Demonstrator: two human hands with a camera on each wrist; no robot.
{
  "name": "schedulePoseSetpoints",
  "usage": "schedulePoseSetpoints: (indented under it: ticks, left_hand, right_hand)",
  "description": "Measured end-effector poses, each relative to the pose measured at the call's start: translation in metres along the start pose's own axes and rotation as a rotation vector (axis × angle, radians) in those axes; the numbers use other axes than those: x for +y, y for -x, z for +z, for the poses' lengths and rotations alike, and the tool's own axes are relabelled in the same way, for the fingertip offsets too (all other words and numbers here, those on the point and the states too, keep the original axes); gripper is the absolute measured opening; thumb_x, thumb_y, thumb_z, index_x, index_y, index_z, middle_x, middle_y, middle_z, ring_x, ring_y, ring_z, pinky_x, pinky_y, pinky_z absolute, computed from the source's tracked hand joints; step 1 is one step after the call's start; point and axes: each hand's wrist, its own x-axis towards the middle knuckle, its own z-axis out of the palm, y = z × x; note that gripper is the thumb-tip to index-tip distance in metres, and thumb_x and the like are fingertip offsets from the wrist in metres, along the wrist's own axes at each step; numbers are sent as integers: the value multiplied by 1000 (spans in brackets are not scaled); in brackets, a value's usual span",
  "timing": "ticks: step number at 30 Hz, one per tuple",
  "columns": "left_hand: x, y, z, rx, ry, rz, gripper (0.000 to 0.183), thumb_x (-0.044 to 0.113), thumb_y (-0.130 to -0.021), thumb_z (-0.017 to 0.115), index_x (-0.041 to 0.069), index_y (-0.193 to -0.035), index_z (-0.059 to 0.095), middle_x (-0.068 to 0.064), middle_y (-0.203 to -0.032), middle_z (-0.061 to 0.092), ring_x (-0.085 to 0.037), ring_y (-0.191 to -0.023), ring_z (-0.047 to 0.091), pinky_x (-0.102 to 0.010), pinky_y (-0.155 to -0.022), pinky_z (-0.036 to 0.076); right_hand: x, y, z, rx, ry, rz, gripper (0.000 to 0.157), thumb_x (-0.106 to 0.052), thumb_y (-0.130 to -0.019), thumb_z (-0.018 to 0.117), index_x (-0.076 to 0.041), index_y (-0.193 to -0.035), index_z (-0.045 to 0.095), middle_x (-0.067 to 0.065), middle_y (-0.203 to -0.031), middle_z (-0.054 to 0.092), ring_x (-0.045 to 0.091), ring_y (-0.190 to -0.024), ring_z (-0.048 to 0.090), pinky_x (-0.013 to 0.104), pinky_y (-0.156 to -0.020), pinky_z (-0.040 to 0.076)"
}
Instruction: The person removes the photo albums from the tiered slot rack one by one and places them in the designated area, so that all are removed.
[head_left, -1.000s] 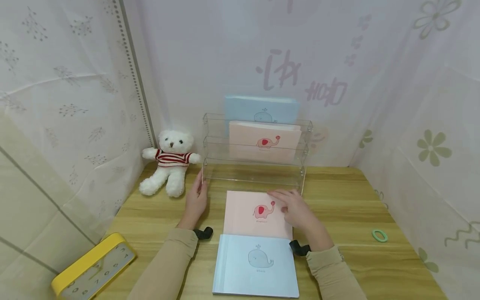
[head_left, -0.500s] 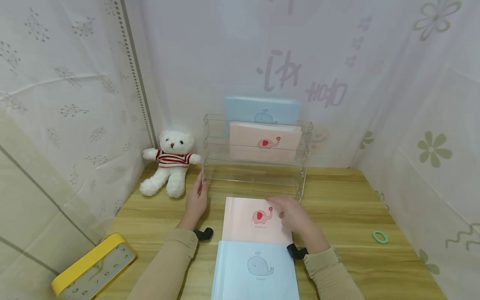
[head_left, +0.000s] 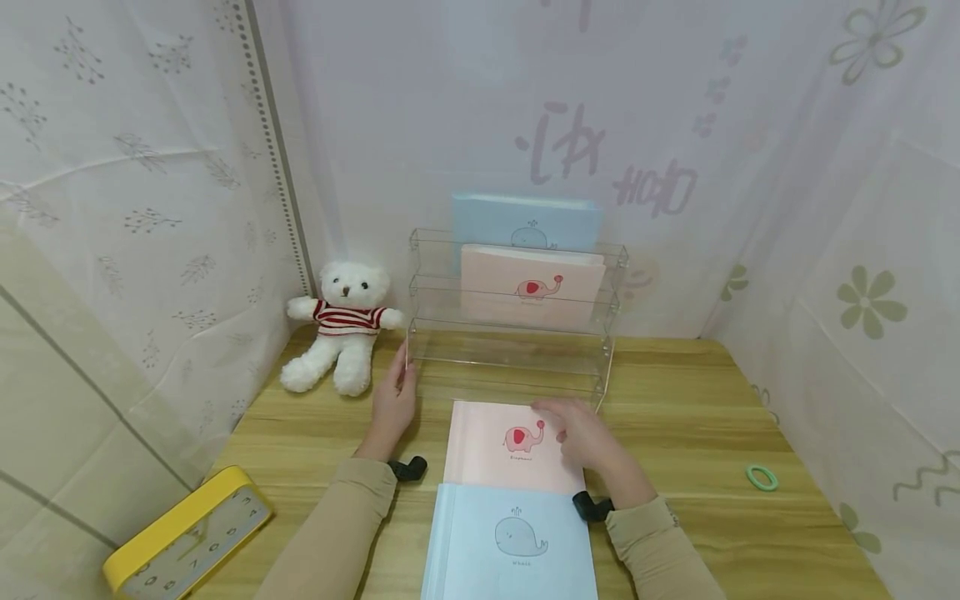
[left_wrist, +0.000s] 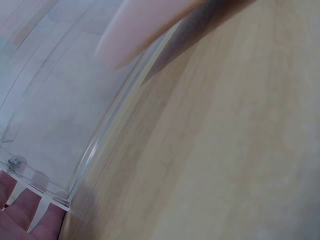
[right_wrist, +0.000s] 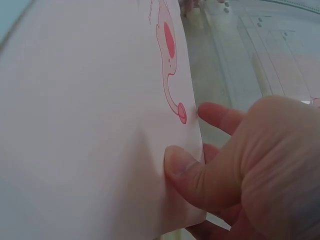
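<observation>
A shelved blue booklet (head_left: 483, 221) and a shelved pink booklet (head_left: 489, 275) stand in the clear, glossy, tiered rack (head_left: 510, 346) at twelve o'clock, so the work looks about half done. Outside it, toward six o'clock, lie the smooth, flat elephant booklet (head_left: 480, 458) and whale booklet (head_left: 472, 542). The right hand (head_left: 591, 437) pinches the elephant booklet's one o'clock edge; the left hand (head_left: 393, 406), fingers fairly straight, touches the rack's eight o'clock side, gripping nothing.

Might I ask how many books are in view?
4: blue book and pink book in the rack, second pink book in the right hand, second blue book in front; others may be hidden.
</observation>
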Motion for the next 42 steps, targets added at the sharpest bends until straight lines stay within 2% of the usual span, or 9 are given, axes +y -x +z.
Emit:
schedulePoseSetpoints:
  ticks: [13,17,21,23,25,30,33,37,42]
  left_hand:
    - [-1,0,-2,-16,-20,0,56,33,-120,47,38,-174,34,-12,-174,46,-37,-159,48,-56,-130,44]
    - [-1,-1,-4,-13,-25,8,56,33,-120,46,37,-174,33,-14,-174,47,-38,-158,50,-57,-129,44]
    - [-1,0,-5,-4,-25,-5,56,33,-120,47,38,-174,34,-14,-173,49,-38,-158,49,-58,-130,44]
    - [-1,1,-5,-2,-26,-11,56,32,-120,48,40,-173,34,-14,-172,49,-39,-158,49,-59,-130,43]
    - [0,2,-4,-4,-26,-16,56,31,-120,48,40,-173,34,-16,-171,50,-41,-156,51,-61,-129,43]
    - [3,2,-1,-30,0,-5,57,29,-120,48,38,-174,34,-19,-170,51,-42,-155,52,-61,-129,44]
    - [3,3,0,-32,3,-6,57,29,-120,48,37,-174,34,-19,-170,51,-41,-157,50,-60,-129,44]
    - [2,3,-1,-22,-10,-10,56,32,-120,47,37,-174,33,-19,-169,52,-43,-154,52,-61,-128,45]
    - [2,3,-3,-16,-6,-5,56,29,-119,49,36,-174,35,-20,-166,55,-42,-154,53,-61,-128,45]
  right_hand:
    - [1,-2,3,-10,2,76,61,10,-94,75,-25,-143,73,9,-156,65,40,-149,56,64,-124,48]
    - [-3,-2,1,-4,47,83,58,6,-95,78,-24,-144,72,11,-154,66,42,-146,57,66,-122,50]
    - [-6,-3,-4,44,92,64,48,-10,-99,81,-22,-145,73,11,-149,71,42,-140,63,64,-117,55]
    - [-8,-3,-7,100,86,39,43,-20,-101,82,-20,-143,74,10,-145,74,41,-137,67,62,-114,57]
    - [-9,-4,-11,208,70,-14,36,-26,-102,81,-16,-137,78,10,-135,79,39,-130,72,59,-110,61]
    - [-15,-14,-31,654,19,-244,18,-19,-97,85,-4,-108,83,13,-101,83,35,-97,79,52,-84,68]
    - [-22,-23,-52,849,-37,-319,17,-12,-96,86,1,-105,79,17,-100,81,36,-90,76,50,-78,65]
    - [-40,-36,-88,892,-197,-247,38,-18,-100,82,6,-127,69,25,-120,72,41,-108,70,54,-92,63]
    - [-58,-53,-128,803,-280,-49,69,-41,-104,77,0,-153,51,25,-141,61,43,-129,63,59,-110,57]
